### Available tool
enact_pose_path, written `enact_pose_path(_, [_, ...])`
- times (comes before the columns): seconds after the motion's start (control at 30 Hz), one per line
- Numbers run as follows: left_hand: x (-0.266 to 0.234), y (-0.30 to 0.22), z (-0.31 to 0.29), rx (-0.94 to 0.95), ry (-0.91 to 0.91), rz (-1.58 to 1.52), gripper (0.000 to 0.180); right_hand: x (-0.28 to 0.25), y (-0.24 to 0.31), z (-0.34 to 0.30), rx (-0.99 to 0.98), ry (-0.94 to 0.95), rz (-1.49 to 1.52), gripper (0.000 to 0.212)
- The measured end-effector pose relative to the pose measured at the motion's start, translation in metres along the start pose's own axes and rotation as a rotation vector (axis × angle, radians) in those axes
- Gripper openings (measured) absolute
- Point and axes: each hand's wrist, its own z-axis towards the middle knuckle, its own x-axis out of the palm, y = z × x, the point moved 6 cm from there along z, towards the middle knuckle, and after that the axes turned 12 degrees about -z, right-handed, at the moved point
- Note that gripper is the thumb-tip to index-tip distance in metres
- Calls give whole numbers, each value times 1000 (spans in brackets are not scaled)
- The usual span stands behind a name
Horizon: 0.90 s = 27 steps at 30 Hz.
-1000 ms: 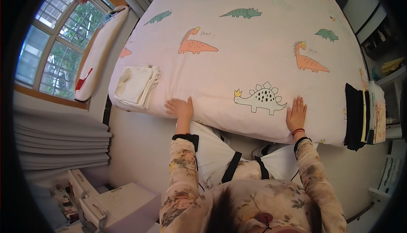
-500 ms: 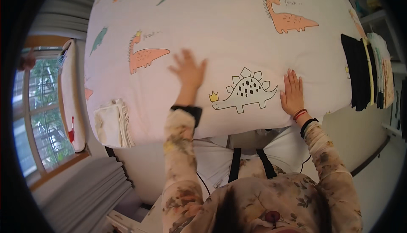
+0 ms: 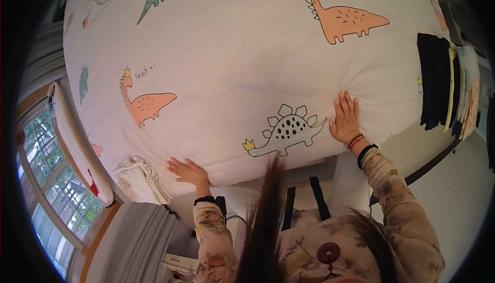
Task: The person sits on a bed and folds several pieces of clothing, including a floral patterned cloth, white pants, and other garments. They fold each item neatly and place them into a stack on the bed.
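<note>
A pale pink sheet (image 3: 232, 77) printed with dinosaurs covers the bed in front of me. My left hand (image 3: 188, 172) lies on it near the front edge, fingers spread, with nothing held. Just left of that hand is a folded cream cloth (image 3: 142, 182) at the bed's corner. My right hand (image 3: 345, 118) presses flat on the sheet, fingers stretched out, beside the tail of a spotted grey dinosaur print (image 3: 290, 133). Small creases run through the sheet around the right hand.
Folded clothes (image 3: 435, 84), black, yellow and pale, are stacked at the bed's right edge. Left of the bed stand a window (image 3: 62, 175) with a wooden frame and a grey curtain (image 3: 142, 239). Strands of dark hair (image 3: 268, 221) hang in the lower middle.
My left hand has come back from the middle of the sheet to its front edge, near the folded cream cloth. My right hand stays on the sheet. The whole view has shifted and tilted.
</note>
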Motion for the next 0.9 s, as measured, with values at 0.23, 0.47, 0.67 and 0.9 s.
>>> enact_pose_path(0.23, [3, 8, -13, 5, -81, -24, 57, -4, 1, -8, -4, -12, 19, 61])
enact_pose_path(0.47, [2, 12, -39, 139, -98, -39, 58, -28, 0, -27, 28, -167, -23, 54])
enact_pose_path(0.67, [23, 132, -79, 322, 104, -182, 65, -28, -2, -55, -41, -195, 20, 54])
enact_pose_path(0.9, [1, 198, -141, -518, 440, -686, 57, -40, -96, -135, 154, -110, -34, 58])
